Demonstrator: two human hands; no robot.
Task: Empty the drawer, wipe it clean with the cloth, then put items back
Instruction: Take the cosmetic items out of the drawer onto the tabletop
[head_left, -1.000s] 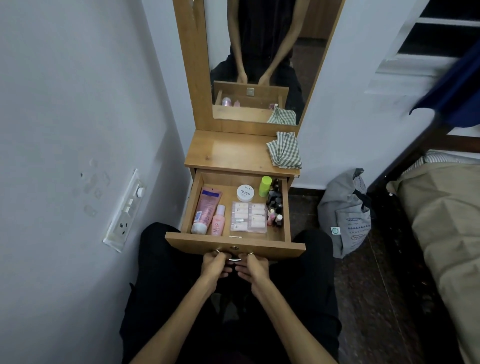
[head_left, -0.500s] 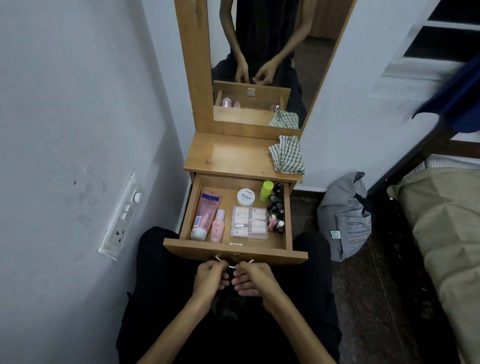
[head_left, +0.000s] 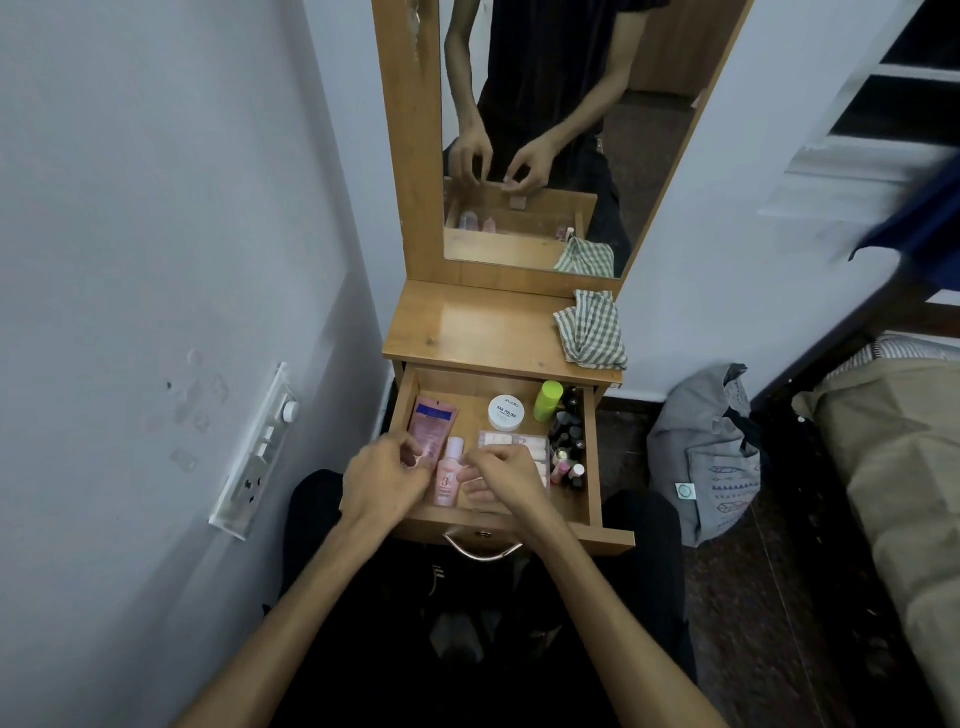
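So the hands have let go of the drawer handle (head_left: 482, 550) and moved up over the front rim into the drawer (head_left: 592, 499) itself. My read is the pulling-out part is done and the emptying is only starting, since everything looks to be inside still.

Left hand (head_left: 382, 480) hovers with fingers loosely curled, tips right at the lower end of the pink tube (head_left: 431, 426); I can't tell if it's actually pinching it yet. Right hand (head_left: 506, 475) is just across the small pink bottle (head_left: 448, 475) from it, fingers curled down over the clear plastic box (head_left: 519, 452), and again I can't tell whether they've closed on anything. The bottle sits between the two hands, nearly touching both.

Count of what's in there:
- one pink tube, beyond the left fingers
- one small pink bottle
- one clear box, partly under the right hand
- one white round tub (head_left: 506, 412), past the right fingertips
- one lime green bottle (head_left: 548, 400), further back and to the right
- a cluster of small nail polish bottles (head_left: 567, 447) along the right wall, too crowded and dark to count properly

One checked cloth (head_left: 592, 330) waits on the worktop (head_left: 478, 332) above the drawer, well beyond both hands and off to the right, untouched.
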